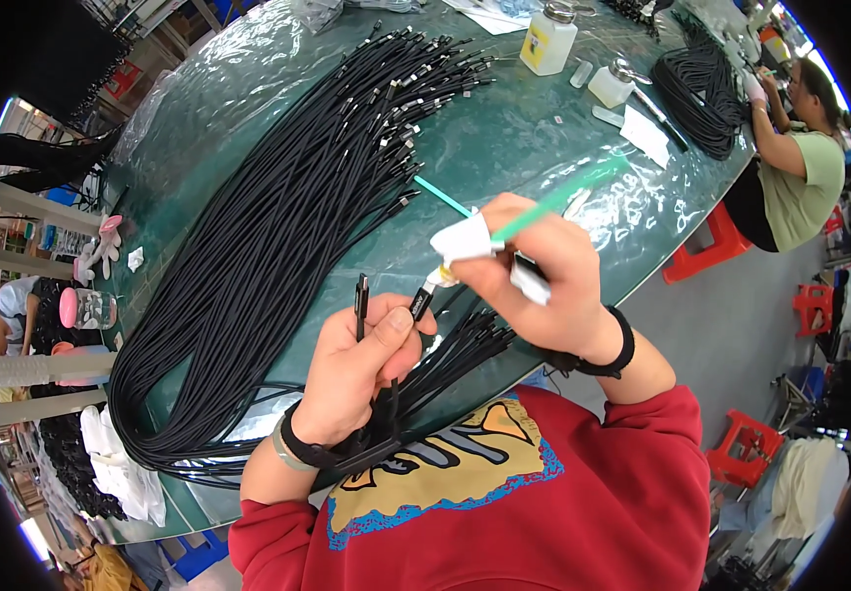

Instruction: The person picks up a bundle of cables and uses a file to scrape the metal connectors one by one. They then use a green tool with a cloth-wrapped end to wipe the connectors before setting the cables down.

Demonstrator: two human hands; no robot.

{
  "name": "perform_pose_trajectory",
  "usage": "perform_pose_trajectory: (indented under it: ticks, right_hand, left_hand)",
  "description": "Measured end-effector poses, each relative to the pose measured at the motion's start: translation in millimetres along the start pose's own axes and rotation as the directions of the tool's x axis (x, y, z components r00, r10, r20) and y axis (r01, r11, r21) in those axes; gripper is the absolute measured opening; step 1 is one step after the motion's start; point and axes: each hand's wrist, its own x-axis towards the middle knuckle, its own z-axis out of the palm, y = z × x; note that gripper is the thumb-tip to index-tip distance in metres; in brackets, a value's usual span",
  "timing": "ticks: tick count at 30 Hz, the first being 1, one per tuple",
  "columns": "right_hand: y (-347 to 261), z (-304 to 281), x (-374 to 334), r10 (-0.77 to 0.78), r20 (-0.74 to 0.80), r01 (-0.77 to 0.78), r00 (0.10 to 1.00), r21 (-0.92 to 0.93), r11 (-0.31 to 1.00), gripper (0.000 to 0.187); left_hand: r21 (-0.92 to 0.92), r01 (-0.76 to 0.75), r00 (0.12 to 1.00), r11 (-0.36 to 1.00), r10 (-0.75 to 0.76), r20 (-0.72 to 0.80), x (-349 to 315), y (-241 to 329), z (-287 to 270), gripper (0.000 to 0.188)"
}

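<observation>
My left hand (351, 360) is closed around a black cable, pinching its connector (421, 301) between thumb and fingers. A second black connector (361, 295) sticks up from the same hand. My right hand (548, 271) grips a folded white cloth (462, 239) beside the tip of the pinched connector. A thin green stick (558, 200), blurred toward its far end, also juts from the right hand. To the left lies a large bundle of black cables (238, 217), its connectors fanned out at the far end. Beneath my hands is a smaller bunch of cables (460, 353).
Two bottles, one larger (548, 41) and one smaller (611, 85), stand at the far side of the green table (504, 128). A turquoise stick (442, 195) lies near the cables. A coiled cable bundle (698, 94) sits by a seated person (805, 163) at right; red stools (744, 448) stand beyond.
</observation>
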Motion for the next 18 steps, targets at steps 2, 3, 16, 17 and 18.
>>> perform_pose_trajectory:
  ticks: [2,3,16,17,18]
  right_hand:
    - [-0.5,-0.5,-0.5,-0.063,0.000,0.063,0.998,0.030,0.998,0.017]
    - [-0.8,-0.5,-0.7,-0.094,-0.001,0.094,0.996,0.044,0.995,0.017]
    - [-8.2,-1.6,-2.6,-0.121,0.058,0.119,0.991,0.034,0.992,0.017]
    - [-5.5,-2.7,-2.4,-0.063,0.026,0.062,0.998,0.024,0.998,0.016]
    - [-2.7,-3.7,-2.1,-0.004,-0.007,0.004,1.000,0.015,1.000,0.016]
  left_hand:
    - [-0.093,0.083,0.995,0.992,-0.078,0.058,-0.4,2.0,-1.7,0.024]
    - [-0.138,0.127,0.989,0.982,-0.115,0.090,-0.3,2.7,-2.0,0.025]
    - [-0.108,0.065,0.995,0.992,-0.056,0.085,-0.4,2.0,0.1,0.023]
    - [-0.117,0.072,0.995,0.991,-0.063,0.081,0.1,2.6,0.4,0.021]
    - [-0.125,0.078,0.995,0.989,-0.069,0.077,0.5,3.1,0.9,0.019]
